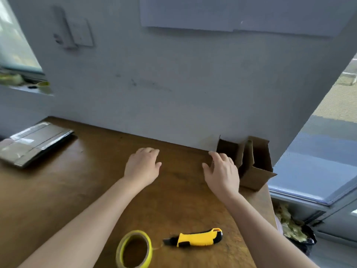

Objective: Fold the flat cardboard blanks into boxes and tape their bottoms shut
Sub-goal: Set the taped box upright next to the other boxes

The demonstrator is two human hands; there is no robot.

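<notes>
Hovering above the tabletop point(77, 171) at mid-frame with left hand point(143, 165) and right hand point(224, 171), each grip wide, holding nothing. Probably reaching next for the flat blanks point(34, 144) at frame left: well apart, long axis slanting up-right, nearer the left hand than the right.

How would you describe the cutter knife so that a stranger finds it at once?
Start at the brown wooden table and look at its near edge. There, just right of the yellow tape roll, lies the knife. It alone is long, with a yellow-and-black handle and a dark blade tip pointing at the roll.
</notes>
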